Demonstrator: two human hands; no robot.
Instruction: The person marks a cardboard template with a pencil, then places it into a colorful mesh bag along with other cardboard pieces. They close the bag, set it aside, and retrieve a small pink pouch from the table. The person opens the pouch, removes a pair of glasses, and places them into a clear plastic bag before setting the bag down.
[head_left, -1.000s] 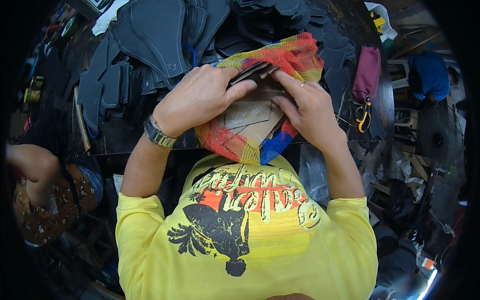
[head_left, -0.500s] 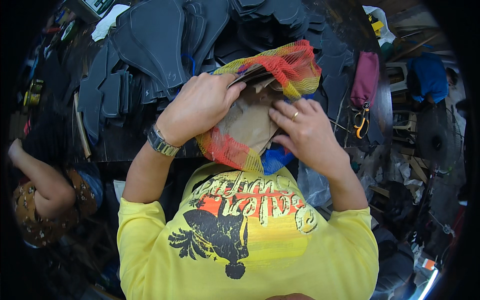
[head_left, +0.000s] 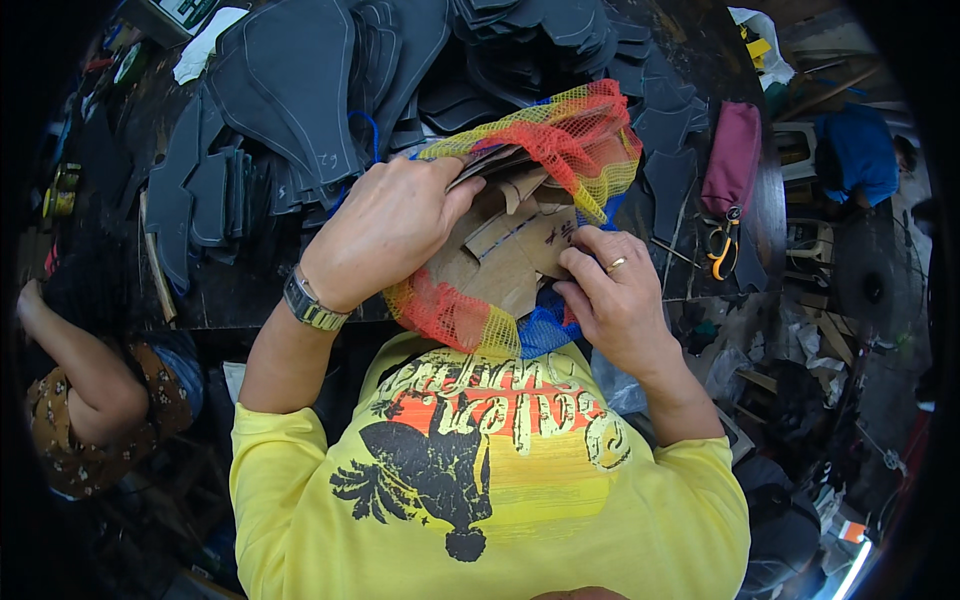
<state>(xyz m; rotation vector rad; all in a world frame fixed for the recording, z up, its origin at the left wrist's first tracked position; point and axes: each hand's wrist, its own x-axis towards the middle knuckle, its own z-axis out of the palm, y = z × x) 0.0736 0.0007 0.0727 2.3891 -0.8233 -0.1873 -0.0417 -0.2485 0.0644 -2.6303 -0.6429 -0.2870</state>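
A red, yellow and blue mesh bag point(head_left: 448, 318) lies at the table's near edge, its mouth spread toward me. Inside it are several brown cardboard pieces point(head_left: 505, 268), some with pen marks on them. My left hand point(head_left: 392, 225), with a metal watch on its wrist, is closed on a bunch of thin card sheets point(head_left: 490, 163) at the bag's upper left rim. Across the opening, my right hand point(head_left: 618, 290), wearing a ring, has thumb and fingers bent against the right end of a marked cardboard piece. Its fingertips are partly hidden there.
Stacks of dark grey cut sheets point(head_left: 290, 90) cover the table's far side. On the right are a maroon pouch point(head_left: 731, 160), orange-handled scissors point(head_left: 720, 250) and a thin pointed tool point(head_left: 676, 252). A wooden stick point(head_left: 157, 262) lies left; another person's arm point(head_left: 80, 350) shows beyond.
Cardboard pieces in the bag have shifted, and a marked, notched one now shows on top. My right hand has moved slightly down and its fingers have drawn in. The left keeps its hold.
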